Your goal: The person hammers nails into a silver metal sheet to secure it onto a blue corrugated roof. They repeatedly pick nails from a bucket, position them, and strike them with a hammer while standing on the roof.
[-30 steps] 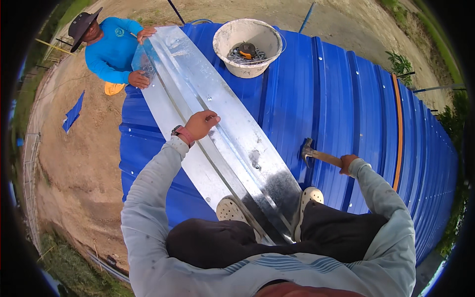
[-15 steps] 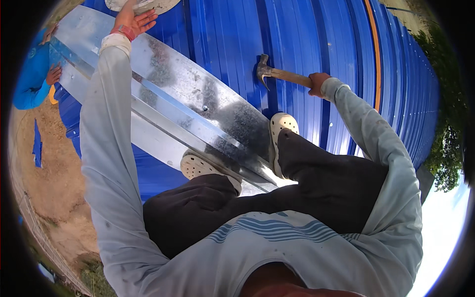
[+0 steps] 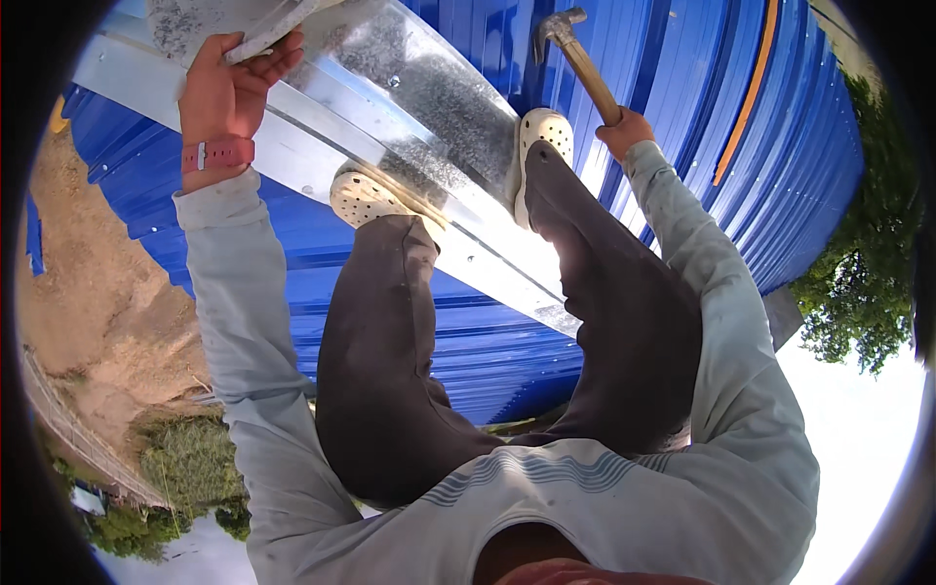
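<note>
My left hand (image 3: 226, 102), with a red band at the wrist, is closed on the thin pale rim of a greyish-white object (image 3: 185, 27) at the top left edge. Most of that object is cut off, so its kind does not show. At the upper right, my right hand (image 3: 626, 134) grips the lower end of the wooden handle of a claw hammer (image 3: 588, 80). The hammer's metal head points up and away, over the blue roofing. Between my hands runs a long folded strip of shiny sheet metal (image 3: 419, 102), with screw heads along it.
My perforated pale clogs (image 3: 366, 198) stand on the metal strip. Ribbed blue roofing sheets (image 3: 673, 58) lie on both sides, with an orange strip (image 3: 749, 93) at the right. Past the roof's left edge, bare brown ground (image 3: 107, 302) lies below. A tree (image 3: 858, 302) stands beyond the right side.
My left hand has gone from open fingers to gripping the pale rim. The hammer has swung more upright. My view has shifted, and the other person in blue is out of sight.
</note>
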`<state>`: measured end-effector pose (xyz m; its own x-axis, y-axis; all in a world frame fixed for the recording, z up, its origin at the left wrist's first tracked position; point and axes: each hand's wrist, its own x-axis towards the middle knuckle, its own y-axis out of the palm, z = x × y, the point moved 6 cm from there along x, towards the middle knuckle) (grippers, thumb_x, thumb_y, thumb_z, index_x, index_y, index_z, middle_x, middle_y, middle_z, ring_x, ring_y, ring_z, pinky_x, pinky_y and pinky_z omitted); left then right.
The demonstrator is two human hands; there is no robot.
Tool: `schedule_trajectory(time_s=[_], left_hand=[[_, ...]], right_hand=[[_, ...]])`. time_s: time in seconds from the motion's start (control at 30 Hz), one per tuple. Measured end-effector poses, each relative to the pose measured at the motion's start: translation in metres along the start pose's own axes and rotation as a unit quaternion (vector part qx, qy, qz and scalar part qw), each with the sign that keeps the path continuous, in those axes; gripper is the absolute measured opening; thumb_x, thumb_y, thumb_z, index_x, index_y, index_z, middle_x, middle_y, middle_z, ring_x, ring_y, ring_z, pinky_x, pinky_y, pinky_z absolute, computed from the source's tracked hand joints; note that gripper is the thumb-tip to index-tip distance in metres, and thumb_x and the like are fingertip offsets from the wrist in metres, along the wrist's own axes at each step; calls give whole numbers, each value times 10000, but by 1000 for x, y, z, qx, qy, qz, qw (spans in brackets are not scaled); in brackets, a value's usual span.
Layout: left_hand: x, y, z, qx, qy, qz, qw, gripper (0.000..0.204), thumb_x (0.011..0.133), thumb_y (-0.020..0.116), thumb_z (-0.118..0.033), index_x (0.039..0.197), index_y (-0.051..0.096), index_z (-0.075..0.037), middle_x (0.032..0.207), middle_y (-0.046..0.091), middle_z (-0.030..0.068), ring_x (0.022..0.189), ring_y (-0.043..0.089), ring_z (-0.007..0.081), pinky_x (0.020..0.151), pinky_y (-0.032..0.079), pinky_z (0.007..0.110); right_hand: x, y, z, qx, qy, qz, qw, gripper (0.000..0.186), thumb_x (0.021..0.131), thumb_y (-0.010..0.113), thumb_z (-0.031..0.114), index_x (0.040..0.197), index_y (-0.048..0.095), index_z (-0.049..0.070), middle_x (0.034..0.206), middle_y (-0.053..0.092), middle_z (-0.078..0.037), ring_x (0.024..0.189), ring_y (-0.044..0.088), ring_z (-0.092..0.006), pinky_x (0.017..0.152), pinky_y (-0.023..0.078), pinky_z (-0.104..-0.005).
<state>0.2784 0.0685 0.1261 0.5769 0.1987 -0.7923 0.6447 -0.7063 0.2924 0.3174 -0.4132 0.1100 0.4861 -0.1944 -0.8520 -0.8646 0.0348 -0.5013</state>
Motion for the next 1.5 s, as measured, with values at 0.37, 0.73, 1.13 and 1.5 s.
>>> schedule_trajectory(time_s=[0.37,0.73,1.13,1.5], left_hand=[[-293,-63,29,-53,-39,-180,981,417,792,507,-114,1178,443,31,1117,552,135,949,602,292,759,533,435],[-390,-95,38,-222,-105,-168,955,425,817,458,-226,1172,462,9,1032,611,164,878,608,312,816,466,444],[-487,-129,65,-276,-41,-234,931,388,826,432,-192,1146,486,22,1084,586,163,970,578,288,845,444,425],[-609,-45,108,-386,-6,-389,836,380,823,432,-206,1092,535,42,1021,605,187,923,596,277,786,461,401]], right_hand=[[-294,36,-215,133,86,46,986,166,668,679,102,732,575,-9,522,523,-61,402,495,-154,380,389,-309],[-520,-45,-190,241,337,105,904,258,642,696,101,856,612,-16,598,560,-66,477,539,-173,436,435,-331],[-430,-35,-198,179,144,139,963,236,680,709,142,799,599,-28,527,544,-80,404,523,-172,391,424,-328],[-370,-97,-261,117,125,154,973,202,687,687,137,755,580,-21,549,560,-95,424,540,-180,399,447,-329]])
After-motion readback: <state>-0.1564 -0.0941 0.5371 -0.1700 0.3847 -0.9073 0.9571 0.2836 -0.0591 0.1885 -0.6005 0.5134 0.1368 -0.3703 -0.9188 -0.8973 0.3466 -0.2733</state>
